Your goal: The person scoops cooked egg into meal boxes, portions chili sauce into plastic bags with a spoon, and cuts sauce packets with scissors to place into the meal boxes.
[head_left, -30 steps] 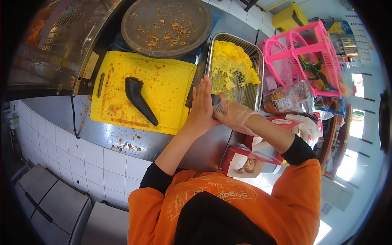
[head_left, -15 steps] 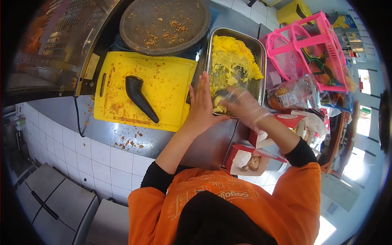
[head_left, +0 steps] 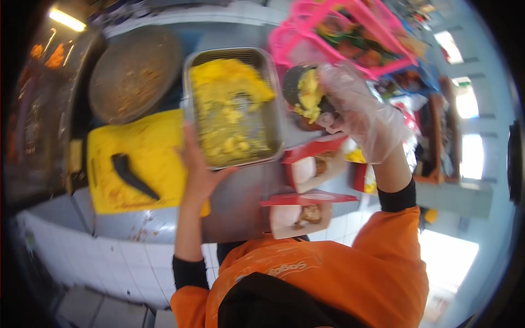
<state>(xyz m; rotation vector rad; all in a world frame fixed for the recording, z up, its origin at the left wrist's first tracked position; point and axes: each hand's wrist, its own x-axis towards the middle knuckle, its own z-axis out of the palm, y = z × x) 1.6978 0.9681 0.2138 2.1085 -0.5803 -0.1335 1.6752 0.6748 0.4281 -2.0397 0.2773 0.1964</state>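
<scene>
1. Head view: the right hand (head_left: 358, 117), in a clear plastic glove, had lifted off the metal tray (head_left: 234, 106) and hung above the desk's far right side, its grip clamped on a dark scoop (head_left: 304, 93) heaped with yellow rice (head_left: 308, 94).
2. Half a second earlier that scoop was down at the tray's near edge, digging in; now it was loaded and clear of the tray, so the filling looked finished and the portion seemed ready to go out.
3. The left hand (head_left: 198, 167) had stayed flat and open at the tray's near-left corner, fingers apart, holding nothing, bracing the rim.
4. Two open red boxes (head_left: 306, 188) with pieces of fried food sat at the desk's near right edge, below the raised scoop.
5. The yellow cutting board (head_left: 136, 158) with a black tool (head_left: 131, 175) lay to the left, untouched.
6. The view was blurred by head motion.
</scene>
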